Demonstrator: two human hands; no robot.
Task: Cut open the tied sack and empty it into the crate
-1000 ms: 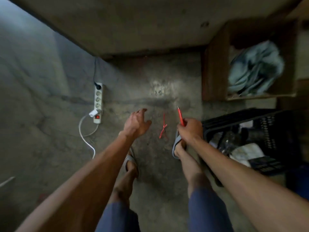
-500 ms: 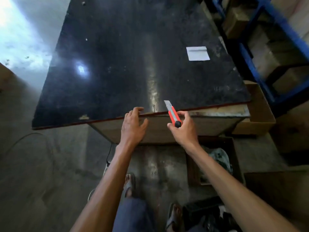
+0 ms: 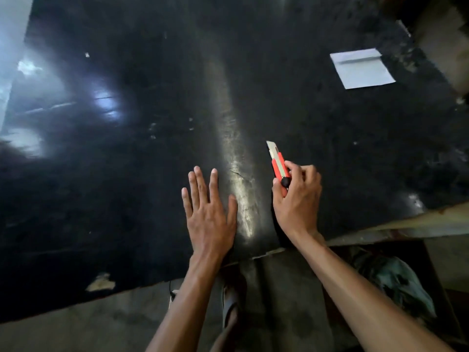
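My right hand [image 3: 297,199] grips a red utility knife [image 3: 278,165] with its blade extended, pointing away from me over a black tabletop [image 3: 127,174]. My left hand [image 3: 208,214] lies flat on the tabletop with fingers spread, just left of a shiny worn streak. It holds nothing. Neither the sack nor the black crate is in view.
A white folded paper [image 3: 360,68] lies at the far right of the table. Below the table's near edge are the concrete floor, my sandalled foot [image 3: 231,301] and a wooden box with grey-green cloth [image 3: 390,280] at lower right.
The view rose from the floor to the tabletop. Both hands moved forward over the table; my left hand went from the table edge to lying flat on top. The crate left the view.
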